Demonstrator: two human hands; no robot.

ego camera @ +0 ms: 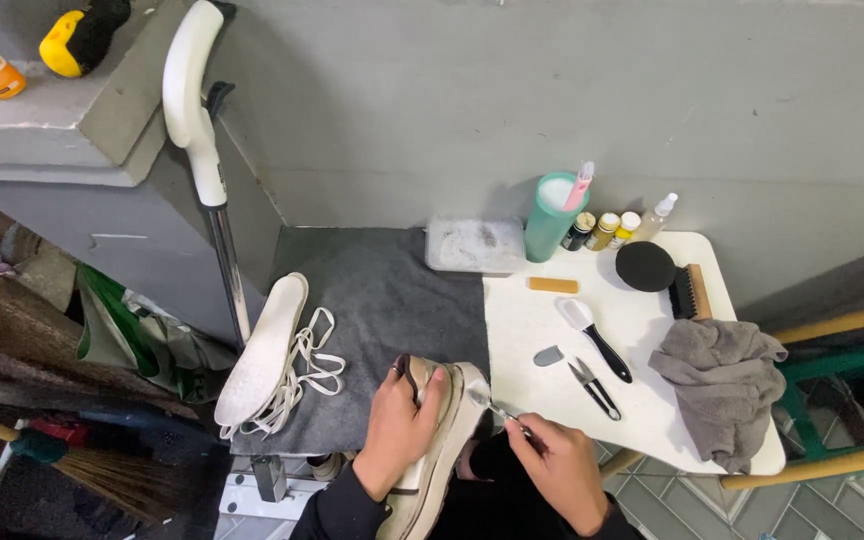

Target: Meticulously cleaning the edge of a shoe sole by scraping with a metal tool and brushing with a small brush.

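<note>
At the desk's near edge, the left hand has its fingers clamped over the cream shoe, whose long axis runs from the person's lap up toward the grey mat. Just to the right, the right hand pinches a thin metal tool, its tip angled leftward and touching the shoe's toe end.

Lower centre: cream thick-soled shoe on the white desk. Grey felt mat at centre left carries the white insole and white laces; crumpled grey cloth at right; teal plastic cup at the desk's upper edge.
</note>
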